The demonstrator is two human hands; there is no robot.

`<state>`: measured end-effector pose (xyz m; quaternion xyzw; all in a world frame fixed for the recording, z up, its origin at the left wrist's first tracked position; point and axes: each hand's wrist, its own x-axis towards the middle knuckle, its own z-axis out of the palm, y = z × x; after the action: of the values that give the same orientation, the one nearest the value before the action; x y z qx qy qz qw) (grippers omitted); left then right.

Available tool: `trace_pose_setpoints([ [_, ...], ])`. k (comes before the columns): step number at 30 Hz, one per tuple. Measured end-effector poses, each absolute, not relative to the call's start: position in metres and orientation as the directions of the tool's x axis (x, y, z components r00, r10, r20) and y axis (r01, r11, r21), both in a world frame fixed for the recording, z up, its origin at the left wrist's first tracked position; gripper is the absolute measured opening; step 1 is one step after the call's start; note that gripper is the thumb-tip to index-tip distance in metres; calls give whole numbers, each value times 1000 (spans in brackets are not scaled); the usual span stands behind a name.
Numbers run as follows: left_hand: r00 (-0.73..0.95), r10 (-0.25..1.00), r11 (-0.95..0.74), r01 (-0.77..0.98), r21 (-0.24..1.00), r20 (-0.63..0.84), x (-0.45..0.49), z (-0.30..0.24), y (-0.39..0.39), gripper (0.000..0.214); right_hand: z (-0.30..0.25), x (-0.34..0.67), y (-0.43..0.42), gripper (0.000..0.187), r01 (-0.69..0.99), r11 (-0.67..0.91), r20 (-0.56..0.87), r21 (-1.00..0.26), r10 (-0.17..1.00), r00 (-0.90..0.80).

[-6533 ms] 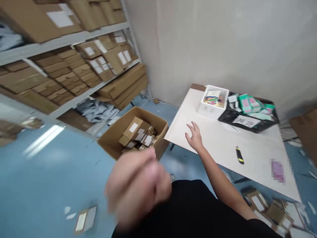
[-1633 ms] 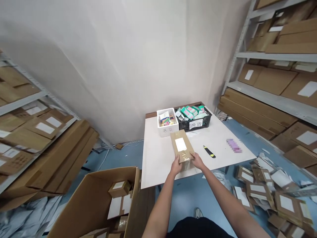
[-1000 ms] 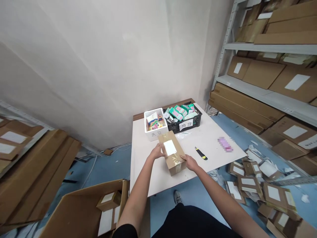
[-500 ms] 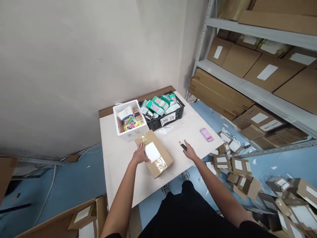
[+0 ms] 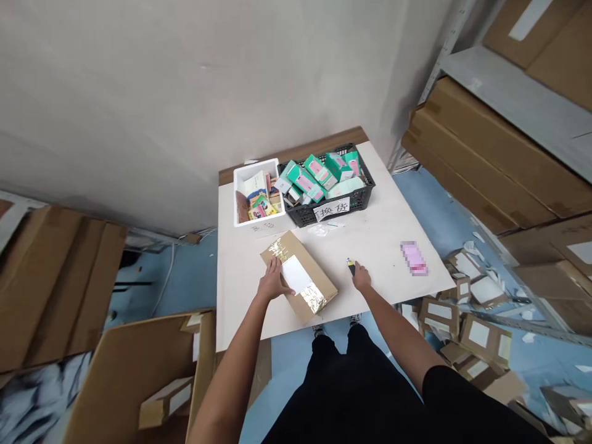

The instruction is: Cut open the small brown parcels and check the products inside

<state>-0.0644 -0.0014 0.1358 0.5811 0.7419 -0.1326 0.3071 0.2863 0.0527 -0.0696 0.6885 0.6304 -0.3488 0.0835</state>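
Note:
A taped brown cardboard parcel (image 5: 305,290) with a white label lies on the white table (image 5: 379,240). My left hand (image 5: 274,282) rests on the parcel's left side, fingers laid over its top. My right hand (image 5: 360,277) is closed over the black-and-yellow utility knife (image 5: 350,265) on the table just right of the parcel; only the knife's far tip shows.
At the table's back stand a white bin (image 5: 243,185) of small items and a black crate (image 5: 333,206) of green and pink boxes. A blurred pink item (image 5: 413,258) lies at the right. An open carton (image 5: 139,370) sits on the floor left; small parcels (image 5: 462,314) litter the floor right; shelving (image 5: 509,111) rises right.
My right hand left the parcel's near end, reached right and closed over the utility knife. My left hand stayed on the parcel. The camera tilted down and swung.

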Motion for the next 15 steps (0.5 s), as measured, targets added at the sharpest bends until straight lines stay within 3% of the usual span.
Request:
trace_pose_setpoints([
  [5,-150,735,307,943,127,-661,-58,140,4,154,-58,288,75,81,769,-398,-638,-500,770,-17],
  [8,-155,734,318,939,134,-662,-56,136,5,156,-21,275,98,68,601,-426,-560,-676,827,-44],
  [12,-155,743,339,926,167,-651,-54,131,5,160,48,221,119,67,439,-180,-322,-880,907,-273],
  [15,-147,758,341,920,194,-635,-54,129,4,162,93,157,118,64,461,93,-162,-883,859,-485],
])
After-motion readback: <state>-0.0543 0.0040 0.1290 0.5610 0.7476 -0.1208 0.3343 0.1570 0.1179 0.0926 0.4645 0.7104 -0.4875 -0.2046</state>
